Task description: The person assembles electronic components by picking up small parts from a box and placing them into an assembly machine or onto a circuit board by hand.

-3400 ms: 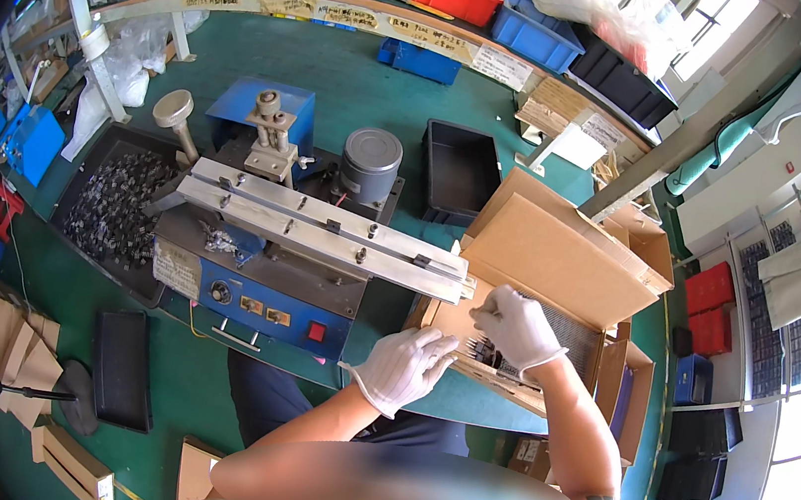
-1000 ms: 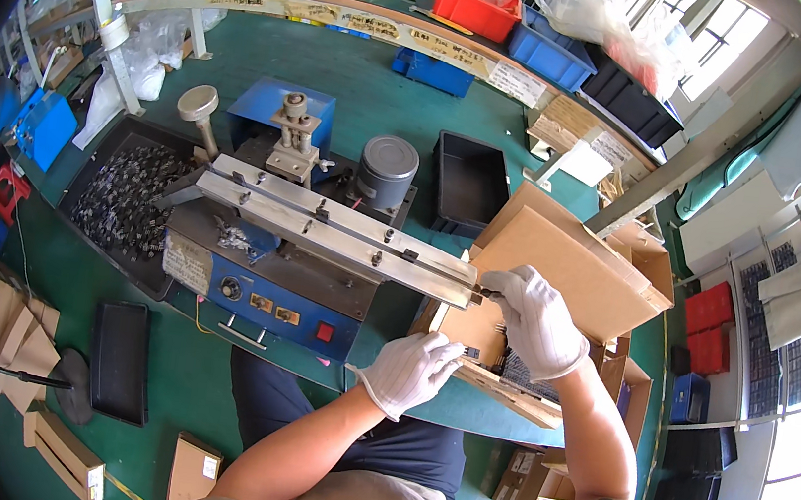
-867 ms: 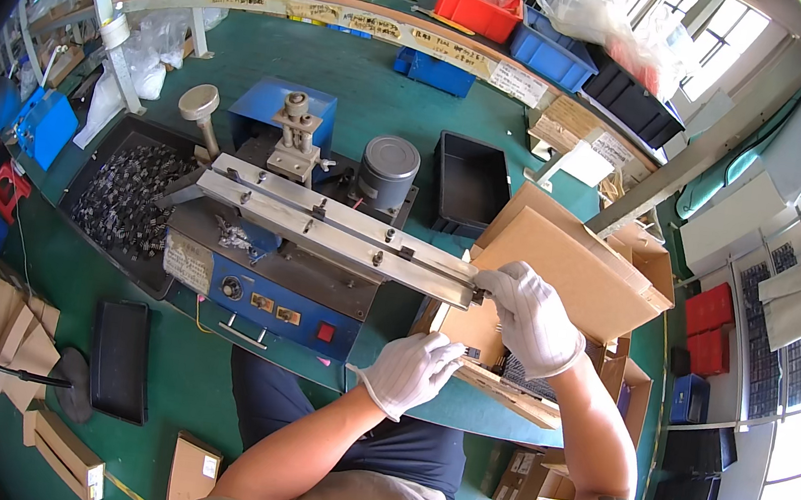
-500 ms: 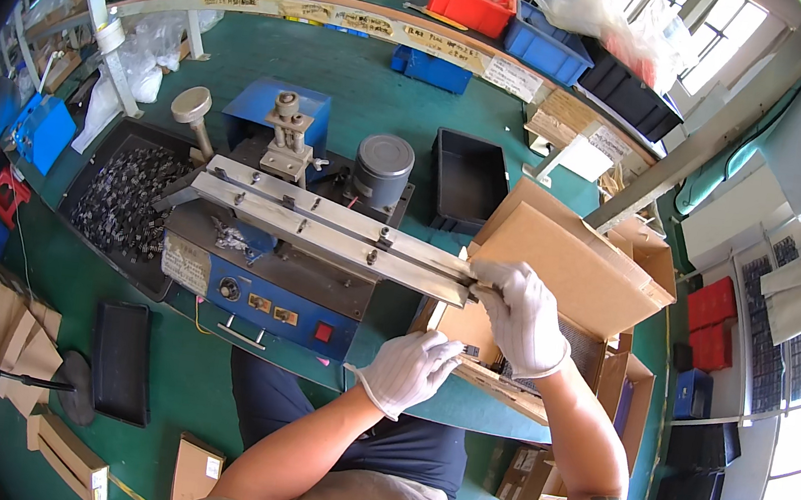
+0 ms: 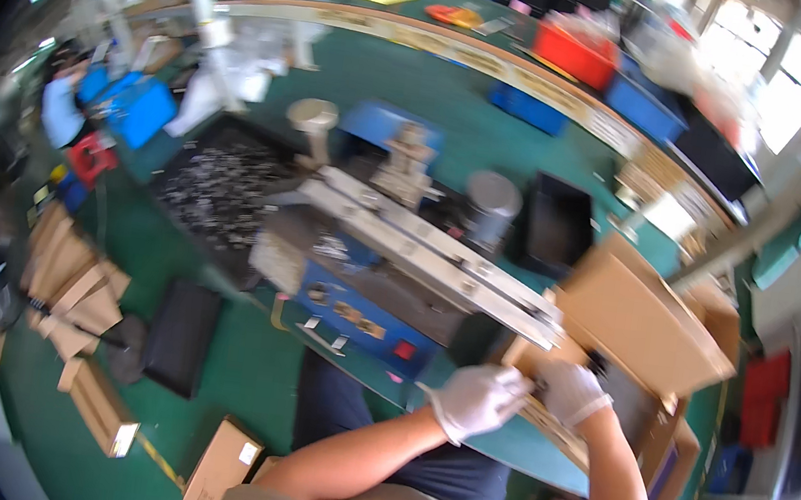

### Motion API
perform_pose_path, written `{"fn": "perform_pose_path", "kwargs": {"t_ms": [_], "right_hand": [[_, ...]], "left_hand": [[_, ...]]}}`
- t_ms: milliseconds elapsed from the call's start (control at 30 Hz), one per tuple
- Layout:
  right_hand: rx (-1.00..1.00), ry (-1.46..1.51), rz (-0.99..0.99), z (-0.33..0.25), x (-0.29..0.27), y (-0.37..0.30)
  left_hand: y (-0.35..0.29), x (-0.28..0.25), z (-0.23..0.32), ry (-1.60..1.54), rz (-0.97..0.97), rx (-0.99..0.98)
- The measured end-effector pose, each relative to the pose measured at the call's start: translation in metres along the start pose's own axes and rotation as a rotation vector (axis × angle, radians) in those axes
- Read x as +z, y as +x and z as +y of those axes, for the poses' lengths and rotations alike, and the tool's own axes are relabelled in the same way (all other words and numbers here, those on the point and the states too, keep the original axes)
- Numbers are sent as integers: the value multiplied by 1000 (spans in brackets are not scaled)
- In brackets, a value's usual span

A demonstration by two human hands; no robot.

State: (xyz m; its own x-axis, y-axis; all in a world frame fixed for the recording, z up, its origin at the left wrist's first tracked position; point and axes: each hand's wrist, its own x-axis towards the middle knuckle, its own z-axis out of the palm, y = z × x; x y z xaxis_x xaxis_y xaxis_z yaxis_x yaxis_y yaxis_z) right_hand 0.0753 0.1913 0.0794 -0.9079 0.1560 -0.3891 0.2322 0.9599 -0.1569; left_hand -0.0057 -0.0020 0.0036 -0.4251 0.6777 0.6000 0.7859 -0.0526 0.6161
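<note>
My left hand (image 5: 480, 400), in a white glove, is at the near left edge of an open cardboard box (image 5: 654, 321). Its fingers are curled together, and blur hides what they hold. Inside the box, my gloved right hand (image 5: 571, 393) points downward with bent fingers close to small dark pieces (image 5: 597, 362). Whatever lies in its fingertips is too smeared to name. Just beyond both hands ends a sloping metal rail (image 5: 440, 255), part of a blue bench machine (image 5: 362, 315) with knobs and a red switch.
Left of the machine sits a black tray (image 5: 227, 194) heaped with small dark parts. A grey cylinder (image 5: 493, 206) and a black bin (image 5: 560, 225) stand behind the rail. Flattened cardboard (image 5: 67, 274) and a dark tray (image 5: 182, 335) lie at lower left. Another person (image 5: 63, 104) is far left.
The whole view has swung, so the scene sits further right and is blurred. My right hand has left the rail's end and gone down into the box. My left hand stays by the box edge.
</note>
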Motion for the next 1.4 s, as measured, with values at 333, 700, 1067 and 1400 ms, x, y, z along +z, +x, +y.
{"fn": "perform_pose_path", "kwargs": {"t_ms": [333,700,1067,1400], "right_hand": [[-123,368,691,-2,-31,-30],[-122,290,773,-23,-62,-36],[-242,201,825,-28,-56,-24],[-109,356,897,-39,-57,-18]], "left_hand": [[-9,12,-2,-23,-103,-58],[1,-5,-1,5,-72,-13],[1,2,1,21,-66,22],[4,-2,2,-6,-52,15]]}}
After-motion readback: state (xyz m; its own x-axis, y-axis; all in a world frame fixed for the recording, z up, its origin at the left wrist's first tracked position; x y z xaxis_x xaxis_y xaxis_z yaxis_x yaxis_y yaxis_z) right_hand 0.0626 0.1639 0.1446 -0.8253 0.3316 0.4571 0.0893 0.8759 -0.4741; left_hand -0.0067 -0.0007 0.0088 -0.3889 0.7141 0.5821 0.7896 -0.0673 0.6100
